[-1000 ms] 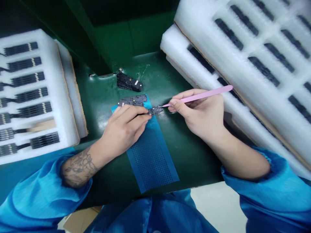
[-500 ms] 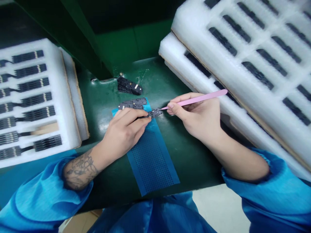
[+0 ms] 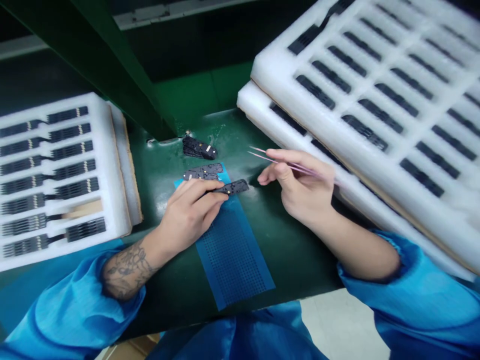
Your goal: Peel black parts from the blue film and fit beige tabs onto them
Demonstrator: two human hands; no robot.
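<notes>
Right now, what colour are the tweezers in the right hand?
Pink; the tweezers in the right hand show best in the head view.

A white foam tray with rectangular pockets (image 3: 107, 165) lies left of the left hand (image 3: 189, 215), holding rows of flat black strip components (image 3: 77, 187). A stacked pair of white foam trays (image 3: 272, 75) lies right of the right hand (image 3: 300, 187). Beyond the hands, a black component cluster (image 3: 198, 148) rests on the dark green workbench (image 3: 240, 130).

Flat black circuit module (image 3: 235, 187) held under left-hand fingers (image 3: 204, 188)
</notes>
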